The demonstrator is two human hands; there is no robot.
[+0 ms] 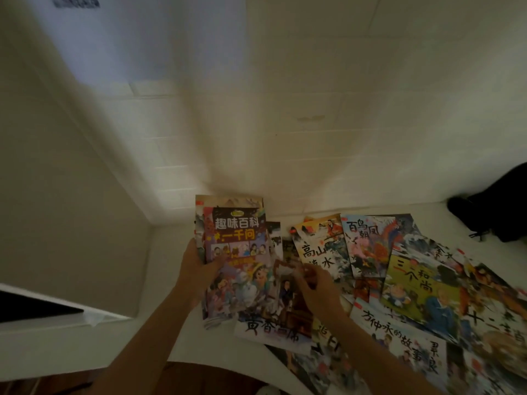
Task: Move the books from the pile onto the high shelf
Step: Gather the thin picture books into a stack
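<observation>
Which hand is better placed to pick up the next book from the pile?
The right hand, probably. It is over the spread books and pinches one; the left hand already holds the stack.

head view, close above the books (370, 280)
</observation>
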